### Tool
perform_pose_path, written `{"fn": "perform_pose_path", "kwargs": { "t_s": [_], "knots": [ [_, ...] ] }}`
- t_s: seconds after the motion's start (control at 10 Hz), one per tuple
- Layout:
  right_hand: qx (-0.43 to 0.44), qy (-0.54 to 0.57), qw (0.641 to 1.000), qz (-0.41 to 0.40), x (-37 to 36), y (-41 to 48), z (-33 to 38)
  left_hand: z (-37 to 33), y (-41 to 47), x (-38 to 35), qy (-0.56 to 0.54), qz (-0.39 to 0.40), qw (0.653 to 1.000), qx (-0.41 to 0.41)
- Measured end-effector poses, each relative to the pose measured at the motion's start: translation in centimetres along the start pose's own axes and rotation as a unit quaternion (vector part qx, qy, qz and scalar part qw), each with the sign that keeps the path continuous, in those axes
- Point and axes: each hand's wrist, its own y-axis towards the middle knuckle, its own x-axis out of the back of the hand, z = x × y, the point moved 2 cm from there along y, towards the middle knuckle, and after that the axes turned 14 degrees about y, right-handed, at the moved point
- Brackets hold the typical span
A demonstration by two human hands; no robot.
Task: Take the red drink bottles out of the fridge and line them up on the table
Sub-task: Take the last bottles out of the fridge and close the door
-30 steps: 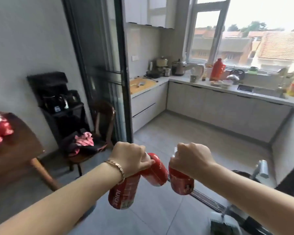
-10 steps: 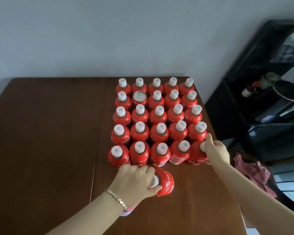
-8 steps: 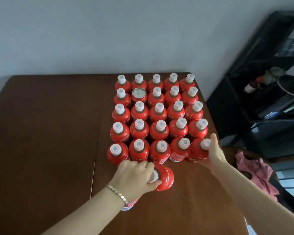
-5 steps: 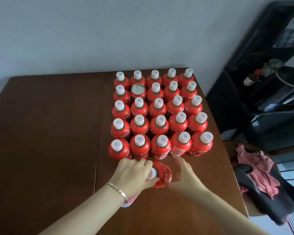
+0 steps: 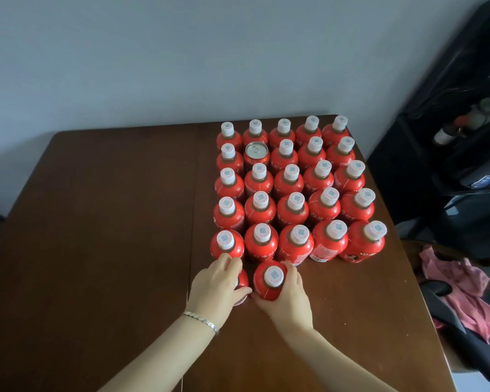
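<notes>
Neatly packed on the right half of the brown table [image 5: 96,222], the red drink bottles [image 5: 292,213] are squat and round-shouldered. Each has a white cap with a small printed square on top.

At the near edge of the block, the left hand [image 5: 218,284], with a bracelet [image 5: 201,321] on its wrist, curls over the top of one upright bottle [image 5: 242,280], hiding its cap. Just beside it, the right hand [image 5: 290,295] wraps round the body of a second bottle [image 5: 268,291], whose cap shows.

Behind them stand five rows of five, touching or nearly so. Twenty-four are bottles and one is a silver-topped red can [image 5: 255,151], second from the left in the second row from the back. That makes twenty-six bottles.

Off the table's right edge, a black shelf unit [image 5: 450,165] holds a few blurred things, and a pink cloth [image 5: 464,292] lies below it.
</notes>
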Motion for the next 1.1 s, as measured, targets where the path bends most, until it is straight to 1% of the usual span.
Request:
{"fn": "perform_pose_path", "kwargs": {
  "t_s": [0.1,0.2,0.3,0.4,0.5,0.6,0.7,0.8,0.9,1.0,1.1],
  "knots": [
    [-0.019,-0.015,1.000,-0.006,-0.4,0.1,-0.2,0.5,-0.7,-0.2,-0.109,0.054,0.984,0.131],
    [-0.032,-0.015,0.999,-0.008,-0.9,-0.2,0.1,1.5,-1.9,-1.0,-0.211,0.113,0.932,0.273],
    [-0.030,0.008,0.999,0.013,-1.1,0.1,0.7,1.7,-2.5,-2.6,-0.392,0.202,0.838,0.323],
    [-0.033,0.032,0.998,0.036,-1.0,0.6,1.1,1.5,-2.8,-3.2,-0.437,0.190,0.826,0.301],
    [-0.041,0.019,0.998,0.045,-0.8,0.6,1.3,1.5,-2.6,-3.4,-0.433,0.188,0.836,0.278],
    [-0.058,-0.045,0.996,0.047,-0.7,0.7,1.2,1.5,-2.4,-3.7,-0.437,0.216,0.832,0.264],
    [-0.090,-0.107,0.989,0.057,-0.6,1.0,1.5,1.6,-2.3,-4.0,-0.426,0.228,0.837,0.259],
    [-0.105,-0.220,0.965,0.094,-0.1,0.8,1.7,1.6,-2.3,-3.9,-0.387,0.244,0.855,0.243],
    [-0.087,-0.322,0.933,0.135,1.4,-0.3,2.8,1.3,-2.6,-2.6,-0.338,0.267,0.852,0.297],
    [-0.056,-0.379,0.904,0.188,3.3,-1.8,4.1,0.8,-3.1,-1.2,-0.259,0.247,0.867,0.346],
    [0.004,-0.422,0.878,0.225,5.7,-3.3,5.6,0.3,-3.1,1.7,-0.249,0.143,0.897,0.336]
  ]
}}
